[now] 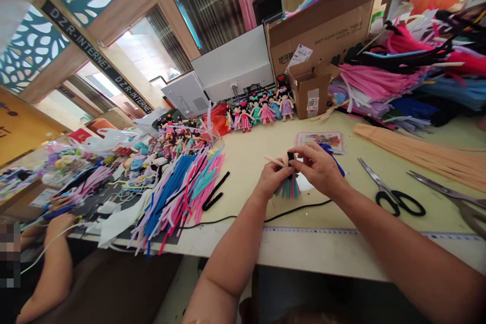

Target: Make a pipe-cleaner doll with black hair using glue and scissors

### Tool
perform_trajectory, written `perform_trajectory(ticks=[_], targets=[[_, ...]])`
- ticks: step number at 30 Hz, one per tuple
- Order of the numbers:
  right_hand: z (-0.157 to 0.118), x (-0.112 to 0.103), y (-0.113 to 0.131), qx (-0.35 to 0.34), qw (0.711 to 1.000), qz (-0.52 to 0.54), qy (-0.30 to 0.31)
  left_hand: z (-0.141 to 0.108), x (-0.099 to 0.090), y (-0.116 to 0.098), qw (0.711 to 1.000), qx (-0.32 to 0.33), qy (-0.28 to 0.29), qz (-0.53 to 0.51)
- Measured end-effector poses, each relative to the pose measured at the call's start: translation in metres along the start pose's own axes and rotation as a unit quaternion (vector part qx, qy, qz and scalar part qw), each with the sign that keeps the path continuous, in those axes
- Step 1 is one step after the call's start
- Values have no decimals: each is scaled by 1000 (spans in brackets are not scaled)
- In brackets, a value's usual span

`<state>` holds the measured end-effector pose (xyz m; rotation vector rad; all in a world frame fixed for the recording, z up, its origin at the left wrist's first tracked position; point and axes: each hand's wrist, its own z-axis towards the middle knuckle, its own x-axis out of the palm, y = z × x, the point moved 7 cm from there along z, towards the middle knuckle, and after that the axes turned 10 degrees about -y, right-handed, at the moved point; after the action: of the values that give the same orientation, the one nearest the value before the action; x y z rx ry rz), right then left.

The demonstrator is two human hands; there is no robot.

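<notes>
A small pipe-cleaner doll (287,190) with a beige head, black at its top and a skirt of teal and pink strands is between my hands above the table. My left hand (272,178) is closed around its body, and a beige strand sticks out to the left. Against the black part of the head, my right hand (318,166) pinches with thumb and fingers; exactly what lies between the fingertips is hidden. Behind my hands lies a pink-edged picture card (319,137), and a blue piece (335,158) shows beside the right hand.
Black-handled scissors (382,190) and larger shears (448,193) lie right. Beige pipe cleaners (417,152) stretch behind them. Colourful pipe cleaners (174,187) cover the left, near finished dolls (261,111) and a cardboard box (309,93). A black cable (296,210) crosses the front. Another person's arm (58,248) is far left.
</notes>
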<state>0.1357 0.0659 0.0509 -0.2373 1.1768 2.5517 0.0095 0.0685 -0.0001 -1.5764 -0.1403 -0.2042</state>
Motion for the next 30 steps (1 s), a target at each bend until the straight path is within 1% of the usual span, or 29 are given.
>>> perform_trajectory(ticks=[30], targets=[[0, 1, 2, 13, 1000, -1, 6, -2, 1, -4, 1000, 16, 1, 0]])
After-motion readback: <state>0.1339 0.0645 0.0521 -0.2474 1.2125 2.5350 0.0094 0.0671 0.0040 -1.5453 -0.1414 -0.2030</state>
